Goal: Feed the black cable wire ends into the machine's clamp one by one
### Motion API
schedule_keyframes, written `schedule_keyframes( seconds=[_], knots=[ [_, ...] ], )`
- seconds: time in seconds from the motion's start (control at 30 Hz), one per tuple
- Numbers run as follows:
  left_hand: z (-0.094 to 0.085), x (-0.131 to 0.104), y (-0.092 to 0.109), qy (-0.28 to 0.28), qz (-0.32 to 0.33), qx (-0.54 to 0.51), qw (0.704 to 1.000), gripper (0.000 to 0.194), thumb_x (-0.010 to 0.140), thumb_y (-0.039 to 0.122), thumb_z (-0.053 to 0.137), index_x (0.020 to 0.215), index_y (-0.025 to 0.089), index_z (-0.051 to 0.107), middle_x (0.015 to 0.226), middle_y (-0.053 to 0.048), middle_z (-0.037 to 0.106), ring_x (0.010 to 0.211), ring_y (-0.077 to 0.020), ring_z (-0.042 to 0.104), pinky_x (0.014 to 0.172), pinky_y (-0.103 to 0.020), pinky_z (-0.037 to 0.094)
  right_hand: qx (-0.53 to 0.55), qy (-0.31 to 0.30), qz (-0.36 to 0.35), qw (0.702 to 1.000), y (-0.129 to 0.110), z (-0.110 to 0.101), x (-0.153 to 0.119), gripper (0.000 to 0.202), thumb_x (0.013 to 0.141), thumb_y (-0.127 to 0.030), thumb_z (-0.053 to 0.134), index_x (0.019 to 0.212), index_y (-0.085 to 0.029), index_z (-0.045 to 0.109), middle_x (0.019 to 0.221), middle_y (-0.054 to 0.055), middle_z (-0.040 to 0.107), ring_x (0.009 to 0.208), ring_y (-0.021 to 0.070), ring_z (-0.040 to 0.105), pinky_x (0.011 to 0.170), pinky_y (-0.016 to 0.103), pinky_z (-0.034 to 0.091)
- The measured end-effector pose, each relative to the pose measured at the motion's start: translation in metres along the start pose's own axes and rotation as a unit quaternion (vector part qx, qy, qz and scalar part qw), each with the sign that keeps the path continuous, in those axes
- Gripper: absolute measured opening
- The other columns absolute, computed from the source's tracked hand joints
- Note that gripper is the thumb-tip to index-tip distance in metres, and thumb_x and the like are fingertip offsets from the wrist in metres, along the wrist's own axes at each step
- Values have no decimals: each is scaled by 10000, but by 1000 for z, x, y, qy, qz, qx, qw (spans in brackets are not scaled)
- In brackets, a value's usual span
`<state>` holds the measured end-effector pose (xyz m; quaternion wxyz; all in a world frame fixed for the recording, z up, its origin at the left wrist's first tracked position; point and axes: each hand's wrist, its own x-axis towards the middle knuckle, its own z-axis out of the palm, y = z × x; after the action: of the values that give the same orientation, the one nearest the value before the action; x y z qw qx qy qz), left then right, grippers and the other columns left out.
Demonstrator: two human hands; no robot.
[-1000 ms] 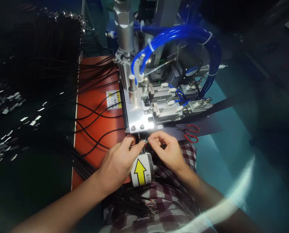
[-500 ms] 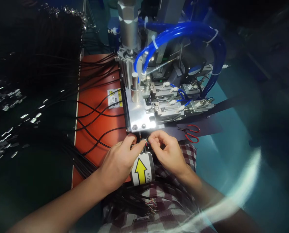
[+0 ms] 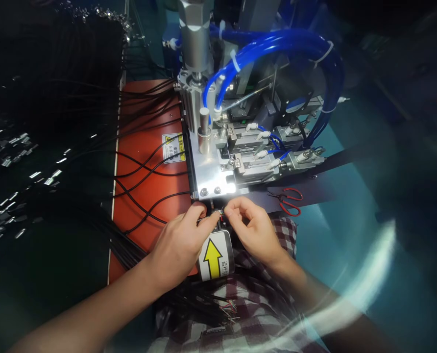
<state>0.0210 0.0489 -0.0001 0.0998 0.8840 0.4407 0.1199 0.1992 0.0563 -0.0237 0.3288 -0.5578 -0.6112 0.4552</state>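
Note:
At the front edge of the machine, my left hand is closed, thumb and forefinger pinched on a black cable whose end is mostly hidden by the fingers. Thin coloured wires, with some red and green showing, spread from it in the small gap between my hands. On the other side my right hand has its thumb and forefinger pressed together at the wire tips. Below the fingertips is a small dark fixture, above a white label with a yellow arrow.
The metal machine with blue air hoses stands just beyond my hands. Red-handled scissors lie to the right. Black cables cross the orange-red surface at left. A bundle of stripped cables lies on my checked lap.
Both hands keep almost the same pose at the wires. The camera view has shifted very slightly; nothing else has visibly moved.

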Motion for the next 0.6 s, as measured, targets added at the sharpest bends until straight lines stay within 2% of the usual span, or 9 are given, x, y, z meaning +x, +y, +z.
schedule_keyframes(
  seconds=[0.6],
  knots=[
    [2, 2, 0, 14, 3, -7, 1000, 323, 852, 98, 435, 1136, 102, 591, 828, -98, 525, 653, -208, 584, 495, -312, 520, -24, -8, -20, 1000, -2, 0, 1, 120, 888, -235, 461, 788, -189, 509, 696, -14, 508, 612, 116, 471, 596, 238, 390]
  ],
)
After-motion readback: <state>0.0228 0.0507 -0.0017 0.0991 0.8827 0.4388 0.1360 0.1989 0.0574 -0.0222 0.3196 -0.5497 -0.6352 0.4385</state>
